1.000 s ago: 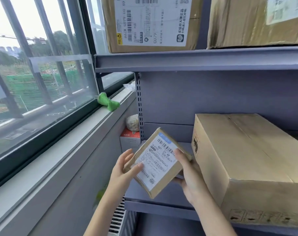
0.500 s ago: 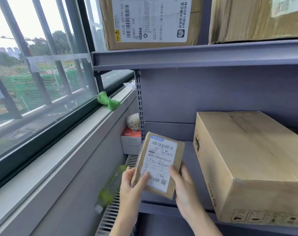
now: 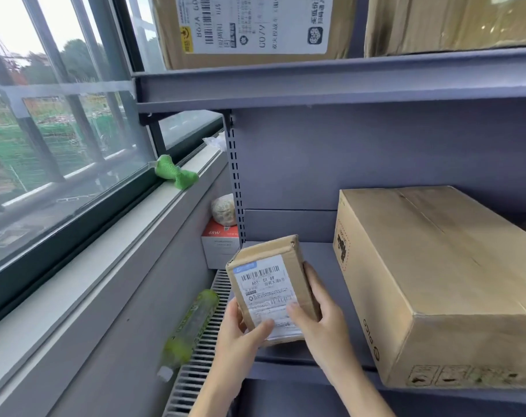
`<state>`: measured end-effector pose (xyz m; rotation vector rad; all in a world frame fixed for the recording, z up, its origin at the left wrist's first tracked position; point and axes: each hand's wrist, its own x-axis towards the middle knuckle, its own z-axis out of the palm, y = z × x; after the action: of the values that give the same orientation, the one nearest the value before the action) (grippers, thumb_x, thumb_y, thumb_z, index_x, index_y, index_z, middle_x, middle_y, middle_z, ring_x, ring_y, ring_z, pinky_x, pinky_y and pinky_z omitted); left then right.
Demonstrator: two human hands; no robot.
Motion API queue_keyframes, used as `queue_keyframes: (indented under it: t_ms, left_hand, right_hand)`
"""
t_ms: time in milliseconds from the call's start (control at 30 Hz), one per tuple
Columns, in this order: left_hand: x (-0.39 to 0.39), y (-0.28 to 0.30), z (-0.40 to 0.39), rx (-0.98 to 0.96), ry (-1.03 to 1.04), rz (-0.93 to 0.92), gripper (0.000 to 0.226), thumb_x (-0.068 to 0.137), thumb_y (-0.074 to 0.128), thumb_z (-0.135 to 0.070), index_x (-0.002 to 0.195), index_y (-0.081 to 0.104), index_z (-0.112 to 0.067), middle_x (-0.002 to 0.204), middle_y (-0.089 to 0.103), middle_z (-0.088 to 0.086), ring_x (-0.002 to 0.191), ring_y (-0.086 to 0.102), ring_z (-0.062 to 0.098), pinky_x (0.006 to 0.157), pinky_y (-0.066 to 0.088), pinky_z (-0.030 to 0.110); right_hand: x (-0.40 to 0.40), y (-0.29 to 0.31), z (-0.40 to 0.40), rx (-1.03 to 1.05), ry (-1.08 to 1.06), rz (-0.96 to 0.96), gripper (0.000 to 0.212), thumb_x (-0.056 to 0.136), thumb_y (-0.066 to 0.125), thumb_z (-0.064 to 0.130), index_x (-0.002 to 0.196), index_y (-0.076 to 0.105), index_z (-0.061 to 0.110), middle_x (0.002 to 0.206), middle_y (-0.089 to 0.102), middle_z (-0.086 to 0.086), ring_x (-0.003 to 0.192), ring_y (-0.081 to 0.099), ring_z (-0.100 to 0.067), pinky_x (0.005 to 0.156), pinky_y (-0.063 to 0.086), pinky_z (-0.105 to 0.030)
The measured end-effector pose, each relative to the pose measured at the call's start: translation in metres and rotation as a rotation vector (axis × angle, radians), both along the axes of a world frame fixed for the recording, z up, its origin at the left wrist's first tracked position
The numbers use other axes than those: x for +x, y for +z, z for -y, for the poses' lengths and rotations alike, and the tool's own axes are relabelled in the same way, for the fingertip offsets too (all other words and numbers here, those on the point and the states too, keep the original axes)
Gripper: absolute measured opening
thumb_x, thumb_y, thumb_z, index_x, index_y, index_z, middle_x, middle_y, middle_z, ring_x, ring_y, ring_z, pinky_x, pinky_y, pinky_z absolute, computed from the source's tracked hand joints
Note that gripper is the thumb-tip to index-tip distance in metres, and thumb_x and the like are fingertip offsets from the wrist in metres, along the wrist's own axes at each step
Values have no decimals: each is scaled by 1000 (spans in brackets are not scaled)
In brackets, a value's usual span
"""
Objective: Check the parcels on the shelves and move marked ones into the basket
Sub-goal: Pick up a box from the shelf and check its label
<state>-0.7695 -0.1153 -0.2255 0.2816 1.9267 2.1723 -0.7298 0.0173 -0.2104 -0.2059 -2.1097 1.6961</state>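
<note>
Holding the small parcel (image 3: pixel 270 291) upright between both hands, label facing you, in front of the shelf (image 3: pixel 322 272).

Your left hand (image 3: pixel 240 341) pinches its lower left edge, thumb across the label's bottom; your right hand (image 3: pixel 322 320) wraps its right side, thumb on the label. Its long axis rises up and away from your palms, so both hands sit equally near. Beyond your right hand, on the shelf, lies the large carton (image 3: pixel 436 281). No basket is in view.
</note>
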Motion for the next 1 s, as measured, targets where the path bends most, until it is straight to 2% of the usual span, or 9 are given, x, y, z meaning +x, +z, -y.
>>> queue_keyframes:
  t_ms: [100, 200, 333, 433, 500, 600, 767, 867, 1000]
  left_hand:
    - [-6, -4, 2, 76, -24, 77, 47, 65, 68, -9, 109, 52, -8, 91, 74, 5, 64, 65, 13, 55, 49, 26]
    - [-15, -9, 2, 156, -38, 120, 55, 61, 67, -11, 113, 52, -7, 101, 72, 11, 86, 70, 26, 72, 57, 41]
    - [-22, -6, 0, 207, -16, 119, 54, 65, 70, -8, 115, 52, -7, 110, 68, 15, 101, 65, 32, 86, 53, 49]
    - [-24, -3, -2, 91, 68, 36, 67, 70, 77, -5, 124, 40, -18, 119, 62, 8, 103, 63, 19, 84, 55, 35]
    - [-30, -2, 0, -19, 149, -44, 102, 64, 83, -12, 140, 17, -29, 133, 47, -3, 115, 53, 10, 89, 48, 23]
    - [-41, -5, 9, -286, 251, -272, 132, 46, 88, -37, 142, -1, -42, 151, 13, -11, 139, 19, 10, 113, 25, 38]
    - [-45, -4, 15, -403, 245, -442, 94, 63, 84, -17, 136, 26, -32, 128, 40, -22, 124, 36, 7, 100, 30, 24]
    - [-43, -8, 14, -364, 290, -338, 67, 70, 78, -10, 121, 37, -25, 118, 53, -5, 111, 52, 13, 89, 38, 18]
    - [-35, -12, 6, -323, 296, -269, 58, 71, 77, -6, 108, 37, -25, 105, 55, -4, 88, 54, -3, 67, 41, 4]
  right_hand:
    - [-4, 0, -2, 135, 63, 82, 74, 71, 55, 36, 136, 22, 52, 152, 21, 16, 139, 1, 9, 116, 11, -24]
    - [-10, 0, -5, 245, 58, 69, 70, 74, 54, 35, 131, 18, 57, 150, 22, 17, 140, 13, 0, 117, 14, -26]
    - [-17, 2, -7, 342, 0, 32, 64, 85, 59, 18, 130, 24, 48, 138, 26, 25, 131, 23, 7, 101, 10, 3]
    - [-21, -1, -5, 380, -60, 27, 57, 88, 58, 12, 137, 34, 30, 136, 28, 20, 131, 25, 4, 96, 8, 7]
    - [-22, -3, -4, 388, -94, 16, 52, 88, 59, 12, 136, 41, 23, 135, 31, 18, 132, 28, 0, 100, 11, 4]
    - [-21, -7, -2, 422, -130, -15, 48, 86, 62, 11, 132, 49, 18, 136, 34, 14, 134, 26, -3, 103, 12, -1]
    - [-19, -10, 2, 438, -198, -93, 43, 84, 59, -4, 124, 58, 11, 136, 40, 9, 132, 28, 1, 101, 18, 3]
    - [-17, -12, 3, 344, -253, 18, 59, 85, 59, 2, 139, 39, 15, 142, 40, 6, 131, 37, -2, 104, 28, -8]
    - [-15, -23, 6, 232, -192, 269, 71, 88, 56, 10, 146, 16, 19, 137, 50, -1, 124, 49, -20, 95, 37, -22]
